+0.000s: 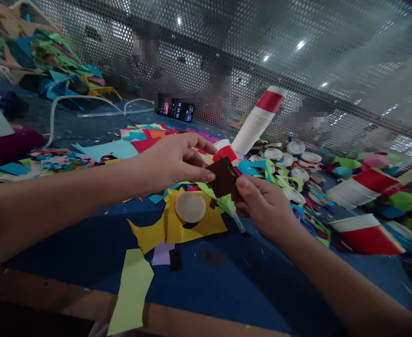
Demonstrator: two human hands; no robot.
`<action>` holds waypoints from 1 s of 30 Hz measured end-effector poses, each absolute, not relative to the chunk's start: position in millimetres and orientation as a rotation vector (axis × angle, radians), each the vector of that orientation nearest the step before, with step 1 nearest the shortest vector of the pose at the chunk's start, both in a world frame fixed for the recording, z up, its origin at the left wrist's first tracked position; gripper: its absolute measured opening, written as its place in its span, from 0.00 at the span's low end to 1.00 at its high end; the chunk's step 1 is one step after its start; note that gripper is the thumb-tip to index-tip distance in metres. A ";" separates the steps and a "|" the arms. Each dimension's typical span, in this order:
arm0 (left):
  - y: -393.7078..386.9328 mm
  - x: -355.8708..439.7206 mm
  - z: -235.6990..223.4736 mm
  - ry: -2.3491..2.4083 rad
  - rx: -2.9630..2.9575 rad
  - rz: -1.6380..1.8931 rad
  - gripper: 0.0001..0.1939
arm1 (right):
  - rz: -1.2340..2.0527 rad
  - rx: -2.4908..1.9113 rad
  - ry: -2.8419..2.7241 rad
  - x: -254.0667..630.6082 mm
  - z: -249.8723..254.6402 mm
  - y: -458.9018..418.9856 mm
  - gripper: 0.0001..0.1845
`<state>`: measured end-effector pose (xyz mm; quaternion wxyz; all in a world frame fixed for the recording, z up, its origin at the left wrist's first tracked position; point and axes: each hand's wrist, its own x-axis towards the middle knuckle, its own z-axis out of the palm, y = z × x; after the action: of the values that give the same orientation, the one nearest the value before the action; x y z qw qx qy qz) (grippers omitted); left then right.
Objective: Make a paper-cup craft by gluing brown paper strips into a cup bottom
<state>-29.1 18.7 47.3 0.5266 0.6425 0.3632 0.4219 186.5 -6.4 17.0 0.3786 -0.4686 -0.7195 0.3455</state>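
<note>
A small piece of dark brown paper (223, 178) is held up between my two hands. My left hand (176, 159) pinches its left edge between thumb and fingers. The lower right corner is gripped by my right hand (262, 201), its thumb on top and its other fingers curled behind. Below them, a round cream disc (190, 207) rests on a cut sheet of yellow paper (206, 228). A clear pen (237, 217) lies just left of my right hand. The paper's far side is hidden.
Paper scraps cover the blue table (227, 276), and a pale green strip (132, 285) overhangs its front edge. A leaning stack of paper cups (258, 121) stands behind, near a phone (175, 109). More red-and-white cups (367, 234) lie right. A white cable (83, 97) runs at left.
</note>
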 end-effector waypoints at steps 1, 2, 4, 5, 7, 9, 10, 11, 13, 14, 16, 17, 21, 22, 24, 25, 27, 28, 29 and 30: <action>18.5 -28.9 47.6 0.873 1.534 1.007 0.17 | 0.868 -1.216 -1.833 187.0 16.1 -6.4 0.31; 18.3 -28.6 48.0 0.880 1.531 1.006 0.17 | 0.856 -1.235 -1.819 187.3 15.4 -6.5 0.31; 17.3 -27.7 49.0 0.896 1.518 1.007 0.17 | 0.871 -1.246 -1.772 187.5 14.9 -6.7 0.31; 16.7 -27.1 49.4 0.903 1.508 1.007 0.17 | 0.901 -1.234 -1.740 187.4 15.2 -6.8 0.31; 15.9 -25.9 49.8 0.908 1.484 1.021 0.17 | 0.977 -1.193 -1.683 187.0 16.5 -6.7 0.30; 15.9 -24.9 49.2 0.915 1.453 1.046 0.15 | 1.051 -1.147 -1.632 186.9 18.0 -6.2 0.29; 16.3 -24.6 48.6 0.924 1.433 1.059 0.12 | 1.071 -1.130 -1.615 187.0 18.6 -5.9 0.28; 16.8 -24.2 48.0 0.930 1.409 1.076 0.09 | 1.085 -1.116 -1.601 187.1 18.9 -5.5 0.28; 17.8 -23.5 46.9 0.926 1.327 1.127 0.06 | 1.105 -1.094 -1.562 187.2 18.5 -5.0 0.28; 18.0 -23.0 46.6 0.909 1.274 1.155 0.06 | 1.106 -1.094 -1.550 186.9 17.8 -4.9 0.29; 17.9 -21.8 46.2 0.861 1.166 1.195 0.06 | 1.096 -1.108 -1.537 185.6 16.0 -4.7 0.29; 17.6 -21.3 46.0 0.834 1.129 1.201 0.06 | 1.084 -1.116 -1.537 184.6 15.1 -4.7 0.29; 16.0 -21.1 43.7 0.780 1.154 1.192 0.06 | 1.026 -1.126 -1.571 178.8 13.6 -5.7 0.30; 15.5 -21.5 43.3 0.796 1.189 1.186 0.06 | 1.018 -1.123 -1.579 177.4 13.8 -6.4 0.31; 14.0 -22.2 43.7 0.834 1.261 1.162 0.07 | 1.002 -1.119 -1.589 175.2 14.5 -8.2 0.32; 13.0 -22.4 44.5 0.839 1.293 1.144 0.08 | 0.993 -1.115 -1.591 174.5 14.9 -9.1 0.32; 10.7 -22.4 47.1 0.835 1.348 1.100 0.10 | 0.982 -1.100 -1.592 174.1 15.0 -10.4 0.31; 9.6 -22.3 48.4 0.837 1.371 1.085 0.11 | 0.985 -1.088 -1.587 174.2 14.7 -10.7 0.31; 8.7 -22.2 49.6 0.850 1.394 1.070 0.12 | 0.995 -1.080 -1.577 174.5 14.2 -10.6 0.31; 8.0 -22.2 50.5 0.875 1.419 1.056 0.12 | 1.009 -1.075 -1.565 174.9 13.6 -10.3 0.31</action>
<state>-22.2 8.0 50.5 0.5514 0.6000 0.3698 0.4464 174.9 -10.3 13.6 0.4756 -0.4396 -0.6404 0.4128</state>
